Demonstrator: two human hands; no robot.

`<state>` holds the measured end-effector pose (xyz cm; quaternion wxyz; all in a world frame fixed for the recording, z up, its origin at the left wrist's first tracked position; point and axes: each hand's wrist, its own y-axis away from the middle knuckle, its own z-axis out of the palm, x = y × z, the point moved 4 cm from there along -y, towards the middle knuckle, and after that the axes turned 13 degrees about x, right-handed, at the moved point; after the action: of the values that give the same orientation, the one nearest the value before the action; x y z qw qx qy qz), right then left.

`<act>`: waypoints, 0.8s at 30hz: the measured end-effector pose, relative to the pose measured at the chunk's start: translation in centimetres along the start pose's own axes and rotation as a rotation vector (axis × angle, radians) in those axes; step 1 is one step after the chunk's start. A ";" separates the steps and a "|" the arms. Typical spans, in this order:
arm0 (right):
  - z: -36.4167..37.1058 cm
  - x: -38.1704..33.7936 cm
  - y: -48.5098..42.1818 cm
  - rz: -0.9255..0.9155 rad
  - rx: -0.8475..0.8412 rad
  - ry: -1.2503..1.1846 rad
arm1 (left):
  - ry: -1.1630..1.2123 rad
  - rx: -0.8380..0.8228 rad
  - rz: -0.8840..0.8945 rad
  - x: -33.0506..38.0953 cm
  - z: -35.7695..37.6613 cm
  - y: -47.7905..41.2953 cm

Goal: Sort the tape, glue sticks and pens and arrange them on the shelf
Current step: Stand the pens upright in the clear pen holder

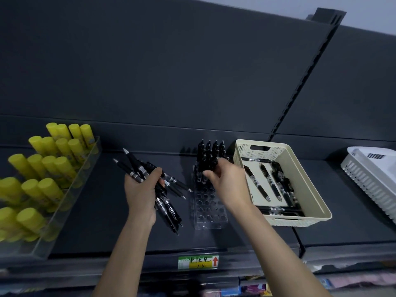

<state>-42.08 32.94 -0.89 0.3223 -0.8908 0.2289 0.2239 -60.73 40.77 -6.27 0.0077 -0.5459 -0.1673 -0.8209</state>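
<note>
A white slatted basket sits far right; a green-and-yellow price label bears a red arrow.

Glue sticks cut by left edge; price label likely illegible.

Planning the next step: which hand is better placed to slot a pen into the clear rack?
Likely right. The right hand is over the clear rack, fingers on pens there; the left hand grips a pen bundle.

Left hand around a pen bundle, right hand around racked pens
</note>
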 end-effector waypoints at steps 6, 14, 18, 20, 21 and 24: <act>1.9 0.1 1.0 0.060 -0.130 0.024 | 0.015 -0.003 -0.006 0.2 -0.4 0.0; 2.0 -1.3 0.6 0.012 -0.205 0.068 | 0.006 -0.026 -0.017 0.1 -0.8 0.1; 0.8 -1.2 0.8 0.081 -0.210 0.106 | 0.013 -0.057 -0.007 0.4 -0.9 0.1; -0.6 -0.9 1.3 0.176 -0.070 -0.010 | 0.015 -0.074 0.000 0.6 -0.9 0.1; -1.0 -1.2 1.7 0.202 -0.005 -0.100 | 0.014 -0.086 0.002 0.7 -0.8 0.2; -0.2 -3.4 2.7 0.108 -0.145 -0.191 | -0.006 -0.147 -0.009 0.6 -0.4 0.7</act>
<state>-46.25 31.84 -0.20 0.2651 -0.8728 0.2278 0.3408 -61.22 40.12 -5.67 -0.0367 -0.5468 -0.1090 -0.8293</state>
